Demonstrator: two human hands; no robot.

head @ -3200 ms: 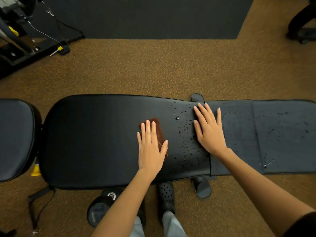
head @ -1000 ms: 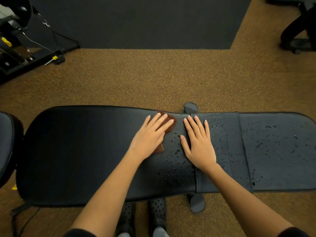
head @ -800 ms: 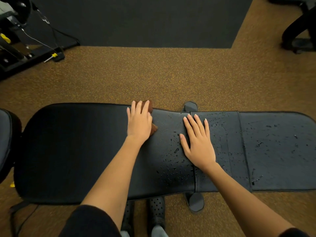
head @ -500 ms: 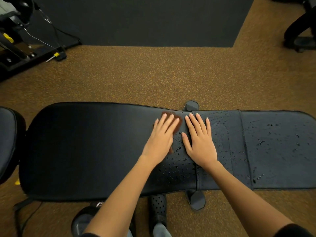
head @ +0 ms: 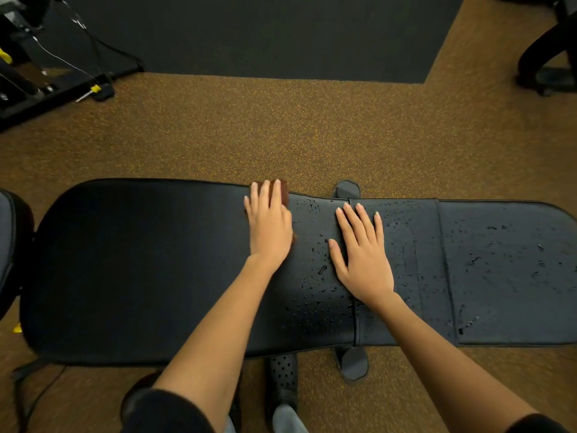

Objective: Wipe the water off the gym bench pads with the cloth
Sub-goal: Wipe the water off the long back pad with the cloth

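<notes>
A long black bench pad (head: 140, 264) runs across the frame from left to right, its long axis level with the picture's lower edge, rounded at the left end and joined by a seam to a second, shorter pad (head: 505, 276) that reaches the right edge. The left hand (head: 269, 228) lies flat near the upper edge of the long pad, fingers straight, close together and pointing toward the top of the frame, pressing on a brown cloth (head: 282, 187); only a small part of the cloth shows, past the fingertips at the pad's far edge and beside the heel of the hand, so which way it lies cannot be told. The right hand (head: 363, 256) rests flat just right of it, fingers slightly spread and angled to the upper left, lying over the seam. Water drops (head: 315, 276) bead on the pad between and below the hands, and across the second pad to the right. The part left of the cloth looks dry. The bench stands on a brown speckled floor (head: 281, 129); a dark mat (head: 265, 32) covers the top of the frame, a black machine frame (head: 46, 89) sits at the upper left, and a dark shoe (head: 282, 382) shows below the bench.
</notes>
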